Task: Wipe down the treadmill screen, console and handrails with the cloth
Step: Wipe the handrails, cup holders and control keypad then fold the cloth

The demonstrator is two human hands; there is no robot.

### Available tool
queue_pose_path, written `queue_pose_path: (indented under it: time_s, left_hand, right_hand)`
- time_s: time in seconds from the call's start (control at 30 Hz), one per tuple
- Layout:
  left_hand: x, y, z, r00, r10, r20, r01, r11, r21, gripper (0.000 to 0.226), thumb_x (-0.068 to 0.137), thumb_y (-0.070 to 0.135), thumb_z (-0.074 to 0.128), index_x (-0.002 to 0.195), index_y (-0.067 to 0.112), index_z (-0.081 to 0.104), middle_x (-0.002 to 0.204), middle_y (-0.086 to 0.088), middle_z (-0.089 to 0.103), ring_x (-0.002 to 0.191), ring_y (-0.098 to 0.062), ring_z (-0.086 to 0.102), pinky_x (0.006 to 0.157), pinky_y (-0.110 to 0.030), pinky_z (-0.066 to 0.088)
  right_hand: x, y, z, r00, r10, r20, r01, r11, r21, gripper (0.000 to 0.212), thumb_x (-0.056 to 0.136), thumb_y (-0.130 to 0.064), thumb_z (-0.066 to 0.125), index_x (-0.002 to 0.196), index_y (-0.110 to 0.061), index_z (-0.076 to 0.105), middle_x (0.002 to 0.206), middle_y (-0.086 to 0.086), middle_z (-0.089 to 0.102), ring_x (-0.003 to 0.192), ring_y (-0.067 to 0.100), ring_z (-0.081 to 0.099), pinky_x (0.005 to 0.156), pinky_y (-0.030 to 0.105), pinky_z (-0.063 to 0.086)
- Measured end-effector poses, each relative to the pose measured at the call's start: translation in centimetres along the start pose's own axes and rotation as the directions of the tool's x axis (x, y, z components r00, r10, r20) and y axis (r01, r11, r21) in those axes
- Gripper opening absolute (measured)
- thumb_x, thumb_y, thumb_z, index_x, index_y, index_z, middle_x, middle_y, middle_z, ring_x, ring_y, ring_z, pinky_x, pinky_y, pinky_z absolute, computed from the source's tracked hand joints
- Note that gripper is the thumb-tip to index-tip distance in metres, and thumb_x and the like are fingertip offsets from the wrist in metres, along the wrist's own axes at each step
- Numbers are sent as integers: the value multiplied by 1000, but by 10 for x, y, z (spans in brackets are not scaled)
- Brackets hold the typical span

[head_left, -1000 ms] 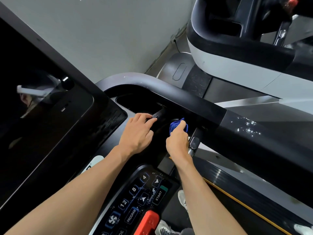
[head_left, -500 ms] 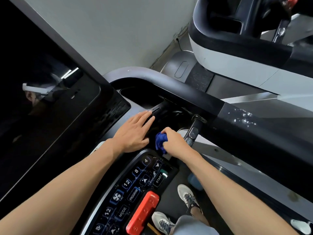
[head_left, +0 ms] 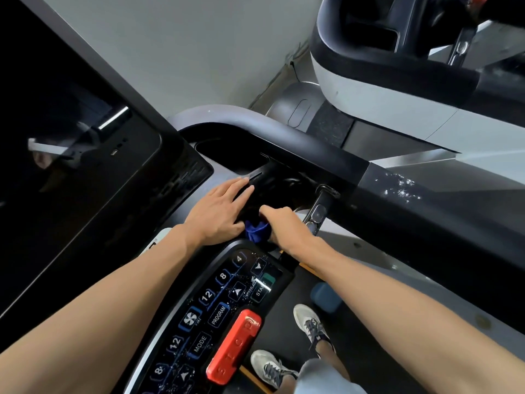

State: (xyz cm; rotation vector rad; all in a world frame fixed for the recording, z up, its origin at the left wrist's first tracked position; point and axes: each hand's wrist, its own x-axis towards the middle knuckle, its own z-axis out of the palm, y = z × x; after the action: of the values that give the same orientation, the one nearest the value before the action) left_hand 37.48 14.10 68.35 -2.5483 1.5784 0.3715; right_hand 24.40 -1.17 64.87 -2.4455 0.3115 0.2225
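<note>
My right hand (head_left: 287,227) is closed around a bunched blue cloth (head_left: 256,231) and presses it on the console just above the button panel (head_left: 224,302). My left hand (head_left: 218,209) lies flat beside it, fingers spread, on the grey console surface at the edge of a dark tray recess (head_left: 227,155). The big dark screen (head_left: 71,172) fills the left. The black right handrail (head_left: 412,206) runs diagonally to the right, wet with droplets. A short pulse grip (head_left: 318,213) stands right of my right hand.
A red STOP bar (head_left: 234,346) sits at the panel's lower end. My two sneakers (head_left: 309,322) stand on the belt below. A blue object (head_left: 325,300) lies on the belt. A neighbouring treadmill (head_left: 397,89) stands at the upper right, a grey wall behind.
My right hand pulled the cloth back from the dark recess near the handrail down to the console's edge by the button panel. My left hand flattened and stayed in place.
</note>
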Motion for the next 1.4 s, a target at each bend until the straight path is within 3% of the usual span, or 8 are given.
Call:
queue_pose_path:
  time_s: [0.3, 0.47, 0.73, 0.87, 1.0, 1.17, 1.3, 1.4]
  left_hand:
    - [1, 0, 2, 999, -17, -44, 15, 999, -41, 89, 77, 49, 28, 160, 17, 23, 167, -4, 18, 153, -21, 14, 125, -36, 19]
    - [2, 1, 0, 996, -53, -70, 44, 991, -123, 85, 77, 43, 34, 158, 17, 31, 166, 0, 24, 152, -18, 20, 125, -36, 22]
    - [1, 7, 2, 984, -111, -136, 99, 991, -91, 77, 83, 44, 39, 154, 15, 37, 159, -2, 33, 147, -22, 29, 122, -35, 26]
    - [2, 7, 6, 976, -112, -189, 100, 992, -73, 66, 89, 43, 43, 148, 13, 45, 152, -7, 42, 142, -26, 38, 120, -38, 31]
    - [9, 6, 6, 950, -163, -266, 137, 984, -113, 49, 96, 41, 44, 138, 16, 53, 138, -4, 51, 127, -23, 48, 109, -36, 41]
    - [35, -1, -8, 894, -326, -308, 333, 943, -32, 56, 100, 45, 41, 132, 3, 59, 136, -14, 55, 130, -31, 47, 107, -43, 44]
    - [58, -13, -20, 855, -444, -269, 475, 878, 64, 68, 99, 47, 35, 139, -4, 54, 148, -20, 50, 147, -35, 34, 122, -45, 28]
    - [69, -18, -15, 833, -508, -217, 531, 846, 57, 74, 97, 50, 30, 142, -4, 51, 154, -23, 43, 152, -35, 25, 126, -46, 12]
  right_hand:
    - [24, 31, -27, 942, 256, -218, -252, 967, 46, 26, 83, 7, 52, 95, -15, 46, 86, 8, 57, 82, 29, 54, 61, 37, 44]
    - [5, 6, 6, 987, 53, -153, -32, 990, 139, 39, 70, 3, 59, 99, -24, 53, 82, 6, 63, 76, 31, 60, 69, 45, 54]
    - [52, 29, -29, 832, 85, -548, -124, 992, -34, 50, 81, 2, 65, 127, -17, 64, 95, 10, 67, 91, 34, 59, 70, 43, 49]
    - [40, 24, 3, 883, -95, -460, 11, 983, -182, 68, 80, -10, 69, 144, -23, 51, 133, 4, 58, 113, 28, 52, 75, 45, 48]
    - [47, 36, -14, 902, -121, -414, 154, 987, 47, 55, 76, 10, 64, 125, -14, 65, 123, 4, 63, 105, 25, 50, 89, 33, 49]
    - [82, 18, -93, 927, 190, -325, 17, 841, 541, 42, 69, 15, 47, 85, -18, 67, 75, 2, 64, 65, 9, 54, 55, 9, 40]
    - [141, 17, -133, 822, -117, -557, 267, 944, 195, 47, 67, 15, 48, 102, -9, 68, 99, 6, 67, 89, 18, 59, 82, 25, 47]
    - [172, 32, -115, 885, -392, -250, 345, 914, -213, 44, 75, -9, 58, 118, -8, 67, 134, 22, 56, 122, 47, 50, 107, 46, 39]
